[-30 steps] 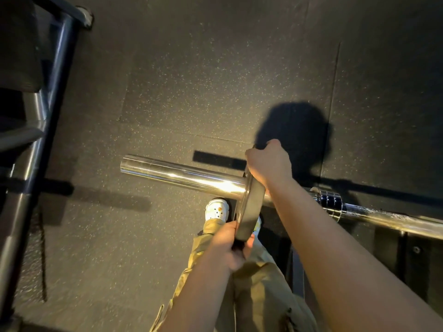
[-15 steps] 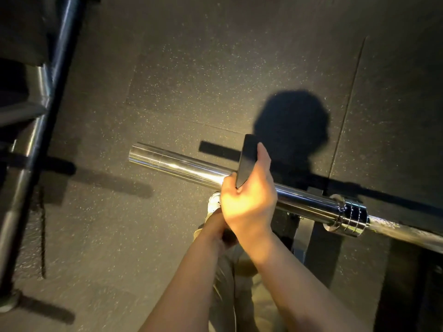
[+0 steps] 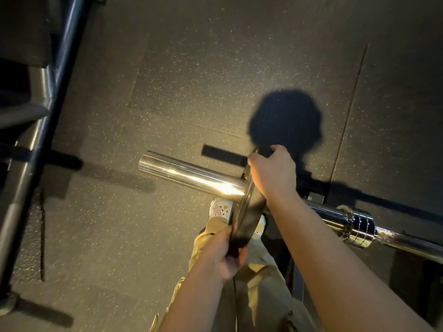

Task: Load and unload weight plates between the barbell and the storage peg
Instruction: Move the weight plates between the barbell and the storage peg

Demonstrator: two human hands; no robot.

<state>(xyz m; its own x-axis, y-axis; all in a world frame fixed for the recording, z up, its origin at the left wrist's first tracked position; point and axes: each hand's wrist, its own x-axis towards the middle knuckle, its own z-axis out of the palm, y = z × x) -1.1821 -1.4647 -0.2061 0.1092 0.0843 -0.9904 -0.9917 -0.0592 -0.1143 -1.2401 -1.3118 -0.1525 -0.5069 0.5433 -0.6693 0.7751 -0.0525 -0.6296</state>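
A thin black weight plate [image 3: 249, 212] sits edge-on on the chrome barbell sleeve [image 3: 187, 174], about midway along it. My right hand [image 3: 273, 173] grips the plate's top rim, fingers curled over the far edge. My left hand [image 3: 226, 252] grips the bottom rim, close to my leg. The sleeve's open end points left. Its collar [image 3: 359, 222] lies to the right, past my right forearm, with a gap between plate and collar. The storage peg is not in view.
A dark steel rack upright [image 3: 40, 130] runs down the left side, its foot at the lower left. Black speckled rubber flooring [image 3: 191, 80] covers the ground. My shoes [image 3: 220, 208] and khaki trousers stand directly under the sleeve.
Half a second ago my right hand lay flat against the plate's face. Now it grips the top rim again and my left hand shows at the bottom rim. The plate stays on the sleeve.
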